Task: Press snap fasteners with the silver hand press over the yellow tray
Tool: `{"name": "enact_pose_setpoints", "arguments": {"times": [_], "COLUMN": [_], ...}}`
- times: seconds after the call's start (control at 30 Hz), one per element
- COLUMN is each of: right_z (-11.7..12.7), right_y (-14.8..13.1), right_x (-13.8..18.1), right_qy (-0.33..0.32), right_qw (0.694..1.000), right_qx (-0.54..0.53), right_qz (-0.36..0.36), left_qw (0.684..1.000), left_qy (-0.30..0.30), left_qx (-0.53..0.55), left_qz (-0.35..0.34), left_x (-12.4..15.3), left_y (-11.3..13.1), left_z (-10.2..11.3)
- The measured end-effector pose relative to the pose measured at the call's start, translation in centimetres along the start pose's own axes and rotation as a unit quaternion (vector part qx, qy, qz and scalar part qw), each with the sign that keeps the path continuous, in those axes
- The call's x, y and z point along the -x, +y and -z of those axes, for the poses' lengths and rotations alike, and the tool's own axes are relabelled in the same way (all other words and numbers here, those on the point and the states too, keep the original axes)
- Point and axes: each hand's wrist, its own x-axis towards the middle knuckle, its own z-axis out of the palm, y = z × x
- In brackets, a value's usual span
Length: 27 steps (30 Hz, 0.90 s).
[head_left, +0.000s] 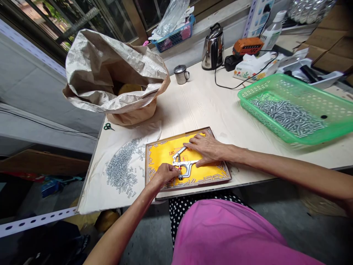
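Silver hand-press pliers (189,165) with a dark spring and a C-shaped jaw lie over a shallow brown tray (230,176) lined with yellow. My right hand (205,147) is spread over their handles, fingers on the upper lever and thumb by the lower one. At the jaw, beside a small red part, my left hand (167,173) has thumb and fingertips pinched together; what sits between them is too small to make out. Small metal pins or tubes (208,179) line the tray's edges. Left of the tray a heap of similar small metal pieces (121,167) rests on white cloth.
A large open sack (132,114) stands at the back left, with green-handled scissors (108,126) near it. Behind are a lidded metal mug (181,75) and a steel kettle (213,48). To the right, a green basket (275,130) holds more metal pieces, near a tissue pack (252,66).
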Motion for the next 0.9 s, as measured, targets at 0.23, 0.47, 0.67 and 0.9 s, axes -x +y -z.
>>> {"name": "enact_pose_setpoints", "arguments": {"times": [0.23, 0.47, 0.67, 0.9], "right_z": [0.0, 0.2, 0.5, 0.3], "right_y": [-0.5, -2.2, -2.7, -2.2], "right_x": [0.6, 1.1, 1.3, 1.2], "right_qy": [0.002, 0.063, 0.08, 0.081], "right_qw": [1.0, 0.998, 0.996, 0.99], "right_qx": [-0.011, -0.01, 0.029, 0.099], "right_qz": [-0.011, -0.005, -0.039, -0.059], "left_qw": [0.995, 0.863, 0.844, 0.826], "left_qy": [0.054, 0.247, 0.203, 0.234], "left_qx": [-0.087, -0.322, -0.391, -0.414], "left_qz": [-0.002, -0.302, -0.306, -0.304], "left_x": [1.3, 1.0, -1.6, -0.9], "left_y": [0.4, 2.7, 4.2, 5.4], "left_z": [-0.5, -2.8, -3.1, -2.9]}}
